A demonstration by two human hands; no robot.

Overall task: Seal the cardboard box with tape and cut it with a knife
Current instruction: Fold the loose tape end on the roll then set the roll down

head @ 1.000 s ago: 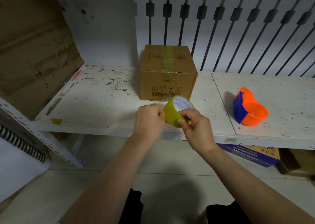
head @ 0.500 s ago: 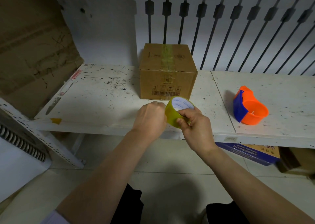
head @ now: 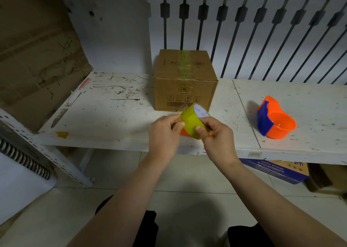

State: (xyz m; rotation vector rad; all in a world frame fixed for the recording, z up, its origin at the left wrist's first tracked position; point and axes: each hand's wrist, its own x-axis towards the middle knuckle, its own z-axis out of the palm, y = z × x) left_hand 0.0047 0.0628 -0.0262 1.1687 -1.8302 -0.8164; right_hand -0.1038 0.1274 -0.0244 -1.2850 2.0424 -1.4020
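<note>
A closed cardboard box (head: 185, 85) stands at the back of the white shelf (head: 105, 115), with a yellowish tape strip running over its top and front. Just in front of it I hold a roll of yellow-green tape (head: 192, 121) over the shelf's front edge. My right hand (head: 217, 139) grips the roll from the right and below. My left hand (head: 165, 134) pinches at the roll's left rim with thumb and fingers. A small orange object (head: 184, 132) shows under the roll between my hands; I cannot tell what it is.
An orange and blue tape dispenser (head: 275, 121) sits on the right shelf panel. A large flat cardboard sheet (head: 37, 55) leans at the left. A blue and orange carton (head: 276, 169) lies on the floor under the shelf. Black railing bars stand behind.
My left hand has opened its fist and moved its fingertips onto the roll's left rim. The roll has tilted slightly and the orange object beneath shows more.
</note>
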